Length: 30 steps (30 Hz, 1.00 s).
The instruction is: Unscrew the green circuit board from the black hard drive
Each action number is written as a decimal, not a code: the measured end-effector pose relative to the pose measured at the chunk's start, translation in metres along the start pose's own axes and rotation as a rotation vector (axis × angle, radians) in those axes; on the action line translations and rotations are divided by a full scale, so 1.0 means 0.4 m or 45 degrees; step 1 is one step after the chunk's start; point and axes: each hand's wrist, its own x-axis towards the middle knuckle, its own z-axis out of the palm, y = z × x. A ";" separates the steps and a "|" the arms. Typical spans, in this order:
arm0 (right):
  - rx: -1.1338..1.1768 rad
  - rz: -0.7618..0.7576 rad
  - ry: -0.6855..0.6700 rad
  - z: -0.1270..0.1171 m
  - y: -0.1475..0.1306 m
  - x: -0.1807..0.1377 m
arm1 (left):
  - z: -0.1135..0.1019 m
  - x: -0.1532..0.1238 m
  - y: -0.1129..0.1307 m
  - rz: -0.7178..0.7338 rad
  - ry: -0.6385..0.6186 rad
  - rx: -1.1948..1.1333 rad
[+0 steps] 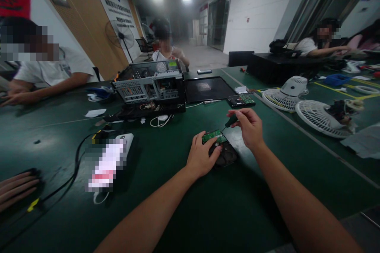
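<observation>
A black hard drive (227, 158) with a green circuit board (209, 136) facing up lies on the green table in front of me. My left hand (201, 155) grips it from the left, fingers over the board and thumb along the near side. In my right hand (249, 127) is a screwdriver (230, 121) with a dark green handle, pinched between thumb and fingers. Its thin shaft slants down to the board's far right edge; whether the tip sits in a screw is too small to tell. Beyond my right hand lies a second hard drive (241, 101).
An opened computer case (148, 89) stands at the back, beside a black panel (209, 89). A phone (108, 162) and a black cable (77, 158) lie left, near another person's hand (18, 189). White fan parts (319, 116) are at right. Several people sit around.
</observation>
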 end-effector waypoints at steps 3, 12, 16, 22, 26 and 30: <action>0.162 0.144 -0.039 -0.001 -0.003 0.001 | -0.001 -0.001 0.001 -0.005 -0.001 -0.002; 0.208 0.378 -0.246 -0.014 -0.003 0.002 | -0.003 0.000 0.004 0.003 0.001 0.000; 0.125 0.380 -0.267 -0.013 -0.006 0.001 | -0.001 0.000 0.001 0.003 -0.005 0.007; 0.094 0.329 -0.275 0.001 -0.007 -0.006 | -0.001 0.001 0.000 0.009 -0.001 0.004; 0.030 0.264 -0.256 -0.001 0.002 -0.005 | -0.002 0.000 0.001 0.014 0.003 0.003; 0.037 0.335 -0.278 -0.011 0.000 -0.004 | -0.002 -0.001 0.003 0.009 -0.006 0.003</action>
